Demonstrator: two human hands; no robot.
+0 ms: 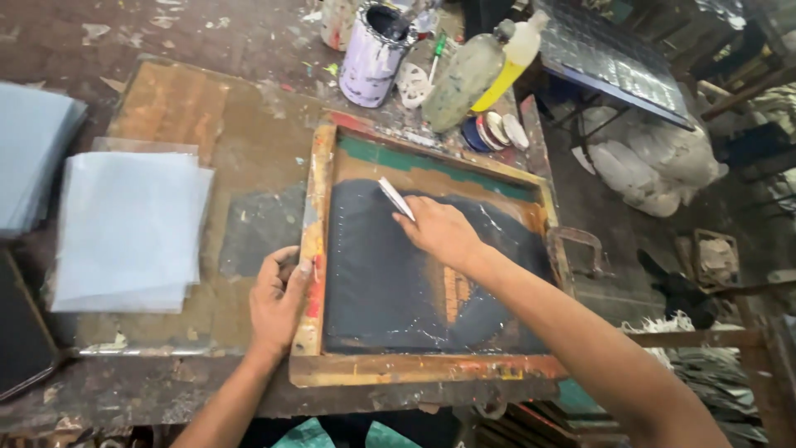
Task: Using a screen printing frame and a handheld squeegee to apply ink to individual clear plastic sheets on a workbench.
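A wooden printing screen frame (313,249) lies flat on the workbench, its mesh (381,282) covered in black ink. My left hand (278,299) grips the frame's paint-stained left rail near its lower end. My right hand (439,231) rests on the upper middle of the mesh and holds a small white scraper card (395,197), its edge tilted onto the ink. An orange patch (454,292) shows through the ink below my right wrist.
A stack of pale translucent sheets (128,228) lies left of the frame, with another stack (29,153) at the far left edge. A purple ink can (371,60), bottles (464,79) and lids stand behind the frame. A metal clamp (580,245) sits on its right side.
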